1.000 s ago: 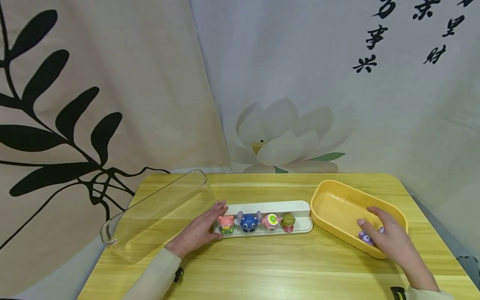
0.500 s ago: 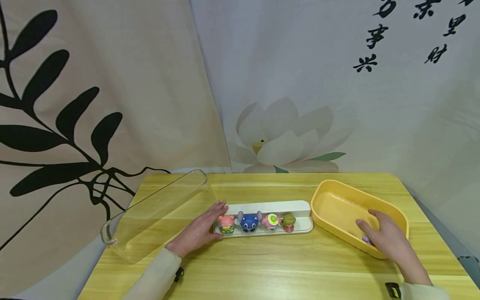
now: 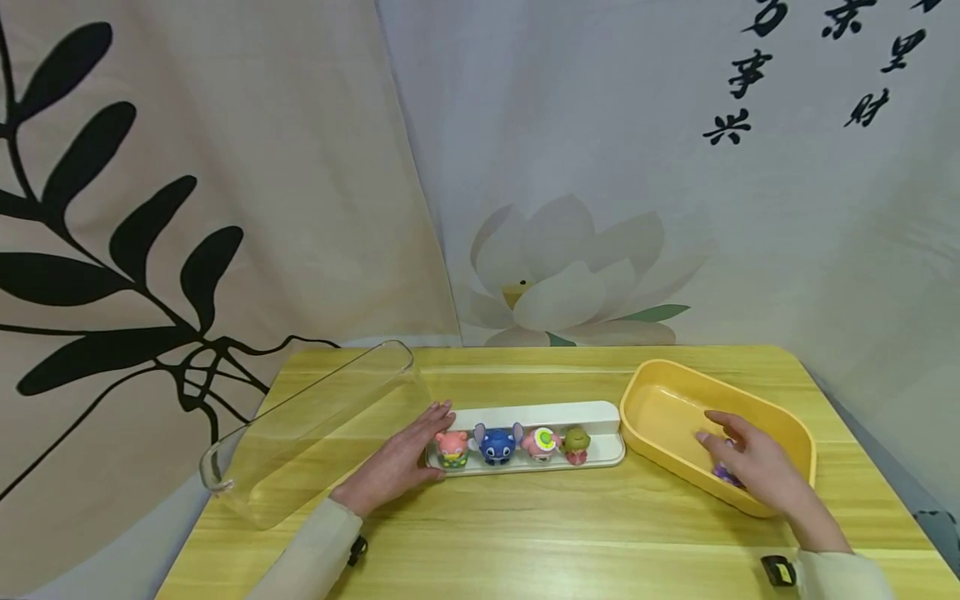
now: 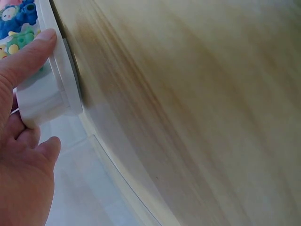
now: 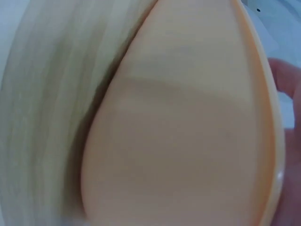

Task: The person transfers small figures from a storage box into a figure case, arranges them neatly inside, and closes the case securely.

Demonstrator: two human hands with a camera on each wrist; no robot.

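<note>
On the yellow wood-grain tabletop (image 3: 525,533), the left hand (image 3: 397,462) grips the left end of a long white plastic tray (image 3: 540,414), thumb at the near edge. Four small coloured toy figurines (image 3: 498,447) stand inside it in a row. To the right, the right hand (image 3: 765,471) is over a round-cornered yellow tray (image 3: 675,408), beside a small purple figurine (image 3: 726,476) towards the near side; whether its fingers grip that cannot be told. A clear plastic cover (image 3: 315,433) lies left. Beyond the far edge, pale hanging fabric (image 3: 300,167) bears black leaves (image 3: 153,225) left, a white lotus (image 3: 577,275) mid-scene and black characters (image 3: 748,75) right.
</note>
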